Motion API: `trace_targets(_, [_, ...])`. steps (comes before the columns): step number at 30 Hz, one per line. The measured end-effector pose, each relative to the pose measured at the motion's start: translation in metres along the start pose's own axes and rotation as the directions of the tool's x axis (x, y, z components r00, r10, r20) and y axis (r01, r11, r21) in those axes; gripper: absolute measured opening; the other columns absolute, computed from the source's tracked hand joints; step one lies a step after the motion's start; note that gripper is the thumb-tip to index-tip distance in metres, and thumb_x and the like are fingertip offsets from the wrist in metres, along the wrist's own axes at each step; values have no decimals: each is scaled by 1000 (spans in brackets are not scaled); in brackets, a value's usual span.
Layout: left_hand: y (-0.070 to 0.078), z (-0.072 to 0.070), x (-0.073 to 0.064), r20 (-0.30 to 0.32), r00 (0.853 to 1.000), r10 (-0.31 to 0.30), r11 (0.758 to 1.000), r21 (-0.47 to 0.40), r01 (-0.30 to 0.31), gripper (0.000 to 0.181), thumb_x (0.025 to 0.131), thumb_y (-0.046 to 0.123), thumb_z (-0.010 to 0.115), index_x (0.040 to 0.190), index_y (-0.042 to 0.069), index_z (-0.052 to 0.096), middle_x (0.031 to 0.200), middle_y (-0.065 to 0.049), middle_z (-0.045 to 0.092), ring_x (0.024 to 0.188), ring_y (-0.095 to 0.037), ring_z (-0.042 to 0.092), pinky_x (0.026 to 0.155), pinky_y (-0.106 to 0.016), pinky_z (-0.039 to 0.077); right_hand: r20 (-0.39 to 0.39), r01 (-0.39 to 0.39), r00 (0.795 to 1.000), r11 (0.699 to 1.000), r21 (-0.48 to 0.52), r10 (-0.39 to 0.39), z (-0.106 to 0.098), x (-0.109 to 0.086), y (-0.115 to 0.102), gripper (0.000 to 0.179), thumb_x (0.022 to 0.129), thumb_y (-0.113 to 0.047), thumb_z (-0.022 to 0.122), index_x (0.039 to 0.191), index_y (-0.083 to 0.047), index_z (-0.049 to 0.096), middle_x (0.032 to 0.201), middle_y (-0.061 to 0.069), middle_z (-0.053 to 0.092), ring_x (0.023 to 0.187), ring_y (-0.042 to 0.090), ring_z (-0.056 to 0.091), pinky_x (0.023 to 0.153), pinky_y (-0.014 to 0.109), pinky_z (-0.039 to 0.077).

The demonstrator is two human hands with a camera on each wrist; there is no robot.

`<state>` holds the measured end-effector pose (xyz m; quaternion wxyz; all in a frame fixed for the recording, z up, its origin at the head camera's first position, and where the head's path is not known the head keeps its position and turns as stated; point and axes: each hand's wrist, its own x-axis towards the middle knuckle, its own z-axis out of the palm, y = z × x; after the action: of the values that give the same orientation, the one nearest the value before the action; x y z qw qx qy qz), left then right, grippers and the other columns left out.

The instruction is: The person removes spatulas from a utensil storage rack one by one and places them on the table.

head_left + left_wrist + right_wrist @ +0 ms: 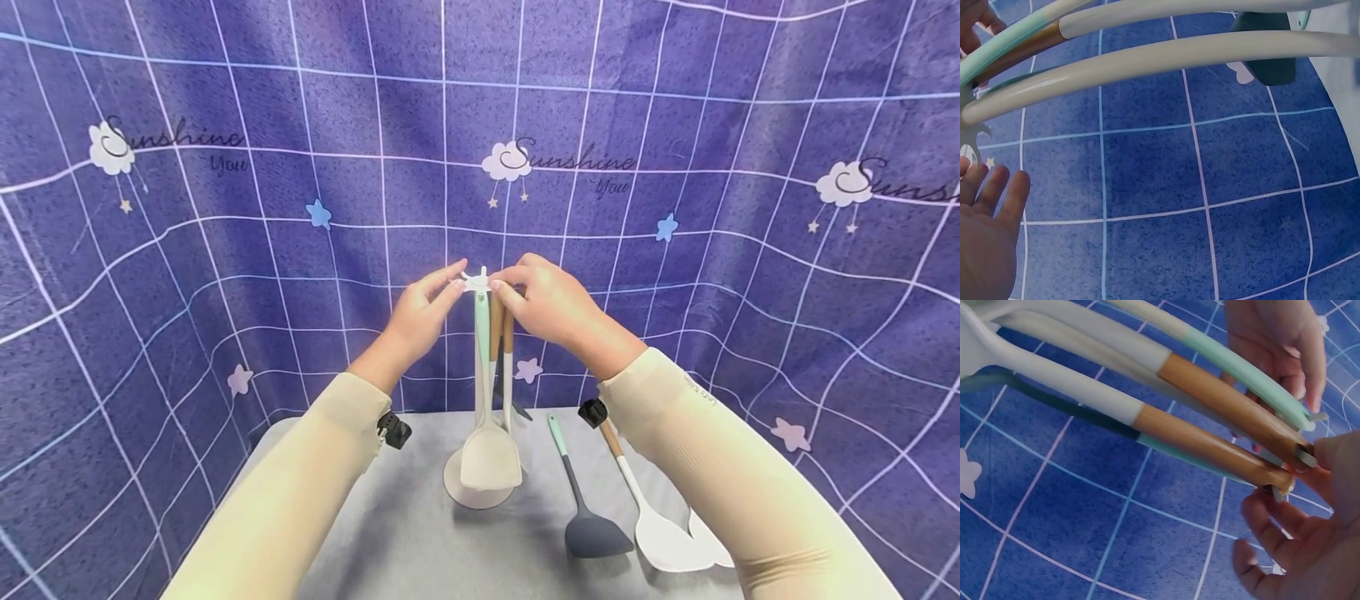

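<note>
A white utensil stand (pixel 476 282) with a hooked top rises from a round base (pixel 467 498). From its hooks hang a cream turner (pixel 491 458) with a mint-green handle (pixel 1238 369), two wooden-handled utensils (pixel 1210 440), and a dark utensil (pixel 1085 409) behind them. My left hand (pixel 420 307) holds the left edge of the hooked top between thumb and index finger, its other fingers (pixel 1016 197) extended. On the other side, my right hand (pixel 551 300) pinches the top beside the wooden handle ends, its remaining fingers (pixel 1257 575) loosely bent.
On the grey table (pixel 405 533), right of the stand, lie a dark turner (pixel 596 535) with a mint handle and a white utensil (pixel 667 542) with a wooden handle. Another white piece (pixel 708 537) is partly behind the right sleeve. A purple patterned curtain (pixel 375 192) hangs behind.
</note>
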<state>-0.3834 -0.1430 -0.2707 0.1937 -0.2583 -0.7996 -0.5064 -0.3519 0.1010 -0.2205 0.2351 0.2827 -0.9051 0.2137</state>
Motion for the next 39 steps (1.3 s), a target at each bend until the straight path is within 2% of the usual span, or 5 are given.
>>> trace_targets(14, [-2,12,-3,39,999,12,1000,-4,-12,63,122,47,48,177,17,40,183,4,43,173,-26,37,143,-51,30,208,-172,970,957,235,123,-11,52,5,51,119,-47,53,149,-12,74,155,12,72,146,34,67,125,59,53])
trace_targets(23, [0,18,-11,18,1000,5,1000,-2,-5,68,123,47,45,182,18,27,187,-4,35,176,-30,30,144,-52,26,404,-331,887,918,218,224,-3,79,5,51,116,-55,57,148,-20,77,158,5,70,151,28,61,129,53,49])
trace_targets(27, [1,20,-16,-2,1000,-3,1000,0,3,71,122,47,47,183,19,23,187,-8,33,176,-31,29,143,-55,26,429,-339,875,916,214,223,-3,83,0,49,115,-55,60,141,-19,82,150,6,74,137,26,66,119,48,56])
trace_targets(32, [-1,25,-22,-60,998,8,1000,6,-8,72,121,42,52,181,12,27,178,-13,46,166,-35,44,136,-59,40,440,-311,872,936,165,212,-2,86,-3,45,111,-48,60,117,-14,88,116,4,74,99,20,62,88,36,54])
trace_targets(39, [-5,37,-41,-212,977,-1,1000,-12,-1,47,117,34,60,153,5,65,142,-15,65,134,-31,61,110,-51,54,432,-315,877,930,188,209,6,87,-2,43,112,-47,63,87,-16,82,90,0,75,78,16,61,73,32,53])
